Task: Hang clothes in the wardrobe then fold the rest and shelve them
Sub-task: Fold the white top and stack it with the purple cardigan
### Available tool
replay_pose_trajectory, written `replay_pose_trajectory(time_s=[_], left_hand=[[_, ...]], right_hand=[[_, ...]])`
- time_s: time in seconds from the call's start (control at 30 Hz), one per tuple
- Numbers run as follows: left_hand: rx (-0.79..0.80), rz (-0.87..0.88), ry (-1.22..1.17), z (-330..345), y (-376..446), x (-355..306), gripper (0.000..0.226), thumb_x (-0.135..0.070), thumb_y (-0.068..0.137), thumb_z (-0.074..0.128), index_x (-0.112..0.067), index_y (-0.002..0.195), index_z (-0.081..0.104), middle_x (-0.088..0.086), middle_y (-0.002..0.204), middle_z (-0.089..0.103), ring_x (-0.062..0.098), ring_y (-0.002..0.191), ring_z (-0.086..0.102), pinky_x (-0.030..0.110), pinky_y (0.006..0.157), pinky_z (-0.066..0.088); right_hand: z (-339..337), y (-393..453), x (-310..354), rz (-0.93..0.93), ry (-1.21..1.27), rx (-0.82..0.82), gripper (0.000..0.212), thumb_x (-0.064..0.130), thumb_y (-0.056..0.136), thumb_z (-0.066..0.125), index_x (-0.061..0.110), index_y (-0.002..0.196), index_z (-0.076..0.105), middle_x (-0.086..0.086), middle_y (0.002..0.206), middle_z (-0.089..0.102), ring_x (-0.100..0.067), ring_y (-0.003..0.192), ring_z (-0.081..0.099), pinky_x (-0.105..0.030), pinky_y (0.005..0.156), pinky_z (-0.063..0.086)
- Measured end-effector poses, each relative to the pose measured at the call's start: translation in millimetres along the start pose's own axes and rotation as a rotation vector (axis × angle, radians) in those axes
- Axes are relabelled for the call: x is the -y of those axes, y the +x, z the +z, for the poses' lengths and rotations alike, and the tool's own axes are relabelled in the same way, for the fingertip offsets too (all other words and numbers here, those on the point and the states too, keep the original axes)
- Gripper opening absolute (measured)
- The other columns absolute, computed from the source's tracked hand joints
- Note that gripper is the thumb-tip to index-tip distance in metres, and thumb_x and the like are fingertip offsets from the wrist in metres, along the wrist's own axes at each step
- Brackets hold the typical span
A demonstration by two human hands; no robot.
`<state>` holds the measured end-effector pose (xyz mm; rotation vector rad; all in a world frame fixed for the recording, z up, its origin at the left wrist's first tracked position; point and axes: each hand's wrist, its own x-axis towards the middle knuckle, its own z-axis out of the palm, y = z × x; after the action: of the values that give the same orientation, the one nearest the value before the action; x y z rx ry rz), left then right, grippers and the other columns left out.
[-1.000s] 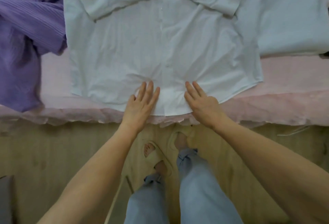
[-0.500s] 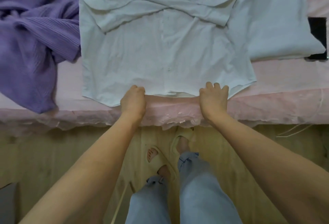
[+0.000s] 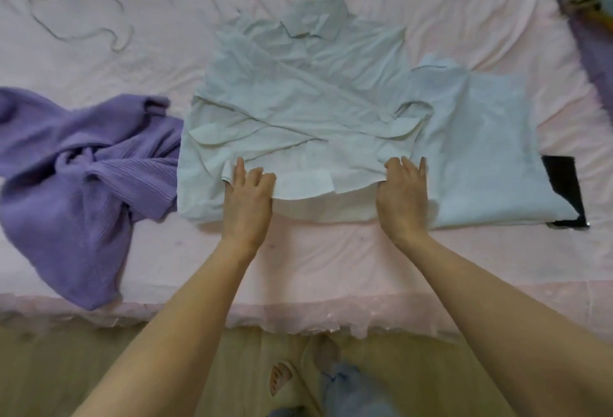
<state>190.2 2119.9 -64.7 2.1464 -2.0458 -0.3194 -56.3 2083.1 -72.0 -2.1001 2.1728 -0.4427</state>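
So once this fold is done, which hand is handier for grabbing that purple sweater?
The left hand. It grips the pale white shirt's hem on the side nearest the crumpled purple knit sweater; the right hand would probably have to cross over the shirt.

Since a moment ago I've lifted the white shirt's point(image 3: 298, 111) hem off the bed edge and carried it forward, my left hand point(image 3: 248, 197) and right hand point(image 3: 403, 196) pinching it, folding the bottom up over the body.
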Motion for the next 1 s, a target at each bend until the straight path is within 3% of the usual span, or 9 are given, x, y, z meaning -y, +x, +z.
replay_pose_trajectory(time_s=[0.07,0.13,0.27,0.47,0.57,0.67,0.8,0.9,1.0], left_hand=[[-0.052,0.022,0.005,-5,37,-3,0.028,0.008,0.084,0.055,-0.003,0.108,0.063,0.021,0.128,0.056,0.047,0.139,0.028,0.061,0.098,0.036],[-0.105,0.039,0.013,-10,69,-4,0.031,0.011,0.08,0.057,-0.003,0.106,0.064,0.023,0.129,0.056,0.046,0.138,0.03,0.063,0.097,0.037],[-0.166,0.035,0.002,-16,139,-3,0.031,0.011,0.079,0.057,-0.004,0.105,0.065,0.023,0.133,0.054,0.043,0.141,0.027,0.061,0.098,0.035],[-0.184,0.061,0.047,-17,221,4,0.029,0.003,0.089,0.051,-0.006,0.114,0.062,0.018,0.141,0.048,0.035,0.146,0.016,0.055,0.108,0.028],[-0.221,0.046,0.039,-22,260,10,0.027,0.003,0.085,0.058,-0.006,0.109,0.064,0.018,0.134,0.053,0.038,0.143,0.024,0.06,0.103,0.035],[-0.26,0.043,0.047,-25,295,13,0.029,0.004,0.077,0.065,-0.007,0.104,0.065,0.018,0.125,0.06,0.041,0.138,0.034,0.06,0.095,0.04],[-0.393,0.031,-0.044,-31,338,6,0.036,0.005,0.076,0.063,-0.008,0.109,0.065,0.013,0.123,0.061,0.037,0.136,0.038,0.059,0.094,0.037],[-0.433,-0.053,-0.128,-20,386,3,0.032,-0.002,0.086,0.054,-0.009,0.117,0.062,0.01,0.128,0.057,0.032,0.138,0.035,0.054,0.104,0.027],[-0.203,-0.157,-0.045,5,418,9,0.028,-0.011,0.096,0.043,-0.009,0.117,0.061,0.012,0.126,0.056,0.032,0.126,0.042,0.044,0.104,0.028]], right_hand=[[5,41,3,-0.036,0.0,-0.035,0.036,0.001,0.079,0.036,-0.007,0.105,0.059,-0.028,0.112,0.062,-0.04,0.124,0.05,-0.042,0.117,0.01],[10,71,6,-0.073,-0.021,-0.035,0.032,-0.007,0.079,0.048,-0.006,0.108,0.059,-0.03,0.125,0.056,-0.04,0.132,0.043,-0.042,0.117,0.01],[26,142,17,-0.174,-0.098,-0.121,0.033,-0.012,0.072,0.061,-0.001,0.102,0.06,-0.031,0.126,0.056,-0.042,0.13,0.044,-0.043,0.117,0.013],[42,220,37,-0.192,-0.062,-0.174,0.038,-0.022,0.068,0.055,0.006,0.092,0.064,-0.031,0.122,0.058,-0.046,0.13,0.043,-0.047,0.115,0.018],[45,263,42,-0.198,0.042,-0.174,0.033,-0.013,0.073,0.05,0.008,0.089,0.07,-0.034,0.123,0.057,-0.05,0.13,0.04,-0.046,0.117,0.011],[44,301,50,-0.135,0.209,-0.151,0.042,0.0,0.079,0.038,0.008,0.095,0.076,-0.033,0.131,0.052,-0.049,0.136,0.033,-0.04,0.117,0.001],[32,345,69,-0.033,0.577,-0.194,0.044,-0.011,0.08,0.039,0.005,0.102,0.074,-0.023,0.136,0.051,-0.036,0.142,0.028,-0.028,0.117,-0.004],[43,380,72,0.041,0.726,-0.243,0.047,-0.002,0.076,0.033,0.003,0.102,0.072,-0.015,0.123,0.063,-0.028,0.129,0.047,-0.028,0.116,0.004],[75,401,66,0.109,0.326,0.012,0.037,0.01,0.076,0.03,0.022,0.09,0.063,-0.011,0.104,0.069,-0.031,0.105,0.058,-0.036,0.099,0.026]])
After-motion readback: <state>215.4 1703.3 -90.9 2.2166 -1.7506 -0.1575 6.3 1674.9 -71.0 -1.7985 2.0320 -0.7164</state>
